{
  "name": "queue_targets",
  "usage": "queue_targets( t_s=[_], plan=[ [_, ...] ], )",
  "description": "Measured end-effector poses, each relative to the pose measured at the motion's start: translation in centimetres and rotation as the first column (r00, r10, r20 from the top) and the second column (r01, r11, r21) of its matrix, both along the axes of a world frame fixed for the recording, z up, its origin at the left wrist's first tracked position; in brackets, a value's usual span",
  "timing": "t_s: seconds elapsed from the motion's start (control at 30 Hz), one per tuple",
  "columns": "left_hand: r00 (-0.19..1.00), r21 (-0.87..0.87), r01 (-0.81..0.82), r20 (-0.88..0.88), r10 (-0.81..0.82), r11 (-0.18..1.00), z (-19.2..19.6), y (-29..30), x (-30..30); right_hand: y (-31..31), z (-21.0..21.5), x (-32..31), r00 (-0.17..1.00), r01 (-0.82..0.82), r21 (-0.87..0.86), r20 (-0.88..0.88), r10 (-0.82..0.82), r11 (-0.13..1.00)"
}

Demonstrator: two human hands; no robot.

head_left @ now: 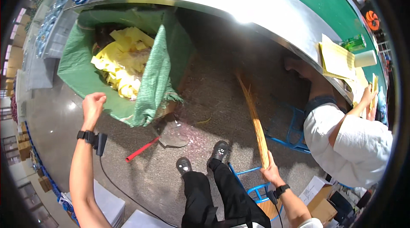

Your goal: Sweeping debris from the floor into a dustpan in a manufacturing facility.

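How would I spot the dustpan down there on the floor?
Start at the big green sack of yellow scraps under the steel table edge. On the floor just below its torn corner lies the dustpan, a dull grey scoop. Its red handle sets it apart.

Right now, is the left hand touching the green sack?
Apart. The head view shows the left hand closed in a fist, raised beside the green sack, with grey floor visible between them.

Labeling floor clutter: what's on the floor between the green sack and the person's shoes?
In the head view, a dustpan with a red handle lies on the speckled floor between the green sack and the shoes. Otherwise bare.
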State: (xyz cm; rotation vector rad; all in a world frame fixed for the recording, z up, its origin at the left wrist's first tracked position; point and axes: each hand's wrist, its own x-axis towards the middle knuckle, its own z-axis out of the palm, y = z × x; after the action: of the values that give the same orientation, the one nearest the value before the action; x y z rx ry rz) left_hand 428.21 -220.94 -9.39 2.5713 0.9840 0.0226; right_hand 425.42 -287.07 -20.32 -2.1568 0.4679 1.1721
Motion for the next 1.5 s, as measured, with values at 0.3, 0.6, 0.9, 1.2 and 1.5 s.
queue_targets(
  t_s=[0.3, 0.6, 0.9, 1.2, 1.5],
  plan=[
    [0.919, -0.234, -0.363, -0.248, 0.305, 0.902, 0.2, -4.0, -11.0, 6.0, -8.1, -4.2, 0.95, -0.283, -0.067, -0.159, 0.27, 0.957],
    [0.807, -0.544, -0.578, -0.489, 0.33, 0.608, -4.6, -6.6, -19.2, 9.3, 1.5, -15.7, 0.848, -0.282, 0.313, -0.361, 0.388, 0.907],
    [0.909, -0.529, -0.411, -0.294, 0.294, 0.742, -9.9, -4.2, -25.1, 10.5, -0.3, -4.7, 0.828, -0.537, -0.087, 0.141, 0.544, 0.839],
    [0.583, -0.713, -0.655, -0.688, 0.432, -0.252, -11.4, -5.8, -21.3, 20.8, -5.9, 7.2, 0.709, -0.682, -0.342, -0.092, 0.699, 0.647],
    [0.573, -0.739, -0.408, -0.664, 0.48, -0.535, -16.3, -9.0, -21.7, 18.4, -2.9, -8.8, 0.421, -0.907, -0.146, -0.313, 0.851, 0.395]
  ],
)
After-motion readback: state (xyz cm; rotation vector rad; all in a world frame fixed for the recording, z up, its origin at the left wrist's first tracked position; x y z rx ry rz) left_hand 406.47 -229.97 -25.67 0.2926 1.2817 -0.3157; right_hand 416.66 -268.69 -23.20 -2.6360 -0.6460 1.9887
